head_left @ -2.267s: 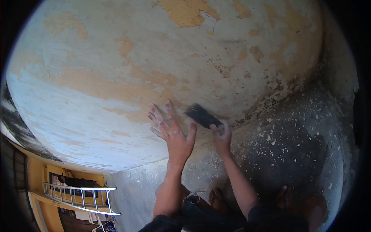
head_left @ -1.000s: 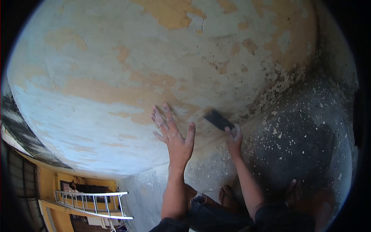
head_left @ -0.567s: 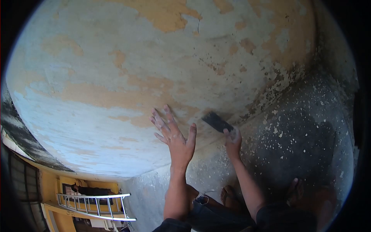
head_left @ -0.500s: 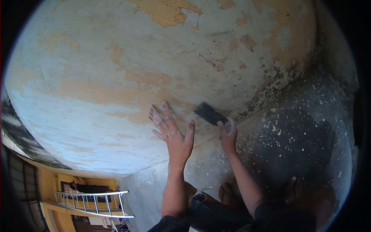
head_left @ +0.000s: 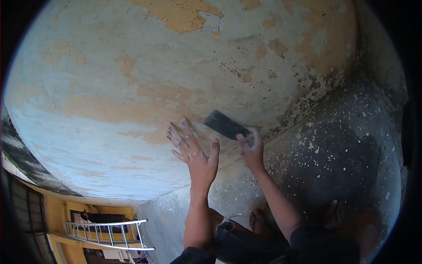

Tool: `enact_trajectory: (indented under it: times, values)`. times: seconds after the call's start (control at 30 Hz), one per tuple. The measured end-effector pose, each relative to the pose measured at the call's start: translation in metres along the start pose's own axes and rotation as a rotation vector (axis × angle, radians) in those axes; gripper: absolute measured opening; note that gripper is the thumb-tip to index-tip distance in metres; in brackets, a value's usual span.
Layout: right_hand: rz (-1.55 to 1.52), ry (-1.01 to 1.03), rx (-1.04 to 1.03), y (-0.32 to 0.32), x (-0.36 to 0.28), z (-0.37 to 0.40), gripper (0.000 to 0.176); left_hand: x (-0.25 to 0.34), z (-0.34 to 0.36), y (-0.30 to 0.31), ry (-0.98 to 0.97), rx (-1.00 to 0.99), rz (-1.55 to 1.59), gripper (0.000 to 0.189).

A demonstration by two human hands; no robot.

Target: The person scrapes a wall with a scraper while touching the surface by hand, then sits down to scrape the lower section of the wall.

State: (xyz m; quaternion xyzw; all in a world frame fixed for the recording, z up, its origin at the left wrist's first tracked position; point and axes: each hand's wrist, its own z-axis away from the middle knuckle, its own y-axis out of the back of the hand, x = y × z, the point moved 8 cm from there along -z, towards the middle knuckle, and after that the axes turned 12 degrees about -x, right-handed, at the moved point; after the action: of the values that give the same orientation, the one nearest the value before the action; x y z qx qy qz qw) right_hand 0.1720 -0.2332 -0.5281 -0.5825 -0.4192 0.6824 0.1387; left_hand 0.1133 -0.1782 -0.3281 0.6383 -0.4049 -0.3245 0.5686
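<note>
A dark, flat, rectangular scraper (head_left: 225, 125) is gripped at its lower right end by my right hand (head_left: 253, 148), the thumb lying on top. Its far end angles up and left against the wall (head_left: 105, 145), where pale paint is peeled back to orange patches. Just left of the scraper, my left hand (head_left: 196, 155) has its dusty fingers spread, the fingertips at the wall's surface; it holds nothing. How the right fingers wrap underneath the scraper is partly hidden.
Pale paint flakes are scattered over the grey floor (head_left: 325, 176) to the right, below the wall's flaking lower edge. My feet are on the floor near the bottom. A metal ladder (head_left: 110, 235) stands at lower left, with a person in dark clothing (head_left: 105, 218) beyond it.
My right hand and the scraper have moved left and slightly up along the wall, closer to my left hand. The left hand has barely shifted.
</note>
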Motion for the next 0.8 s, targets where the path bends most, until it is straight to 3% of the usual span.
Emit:
enact_trajectory:
  times: [0.13, 0.2, 0.33, 0.43, 0.5, 0.6, 0.67, 0.7, 0.8]
  values:
    - [0.024, 0.020, -0.065, -0.005, 0.014, -0.006, 0.037, -0.001, -0.001, -0.001, -0.014, 0.029, -0.033, 0.097]
    - [0.017, -0.081, 0.083, 0.031, 0.069, 0.014, 0.040, 0.002, 0.000, 0.001, -0.021, 0.042, -0.035, 0.097]
    - [0.099, -0.229, 0.139, 0.045, 0.079, 0.041, 0.041, 0.000, 0.000, 0.000, 0.002, 0.002, -0.012, 0.097]
    - [0.064, -0.076, 0.126, 0.018, 0.033, 0.012, 0.039, 0.000, 0.000, -0.002, -0.017, 0.014, -0.033, 0.097]
    - [-0.015, -0.009, -0.059, -0.009, 0.010, -0.004, 0.037, -0.002, -0.001, -0.007, -0.021, 0.014, -0.035, 0.097]
    - [-0.004, -0.026, 0.003, 0.011, 0.025, 0.001, 0.033, 0.000, -0.002, -0.001, -0.015, 0.025, -0.061, 0.097]
    - [0.035, -0.023, 0.078, 0.037, 0.069, 0.021, 0.032, 0.001, -0.001, -0.002, -0.011, 0.012, -0.064, 0.097]
    - [0.080, -0.032, 0.158, 0.045, 0.069, 0.027, 0.031, 0.001, 0.000, -0.002, -0.003, 0.007, -0.055, 0.097]
    - [0.039, -0.019, 0.136, 0.038, 0.068, 0.031, 0.031, -0.002, -0.001, -0.001, -0.005, -0.018, -0.040, 0.098]
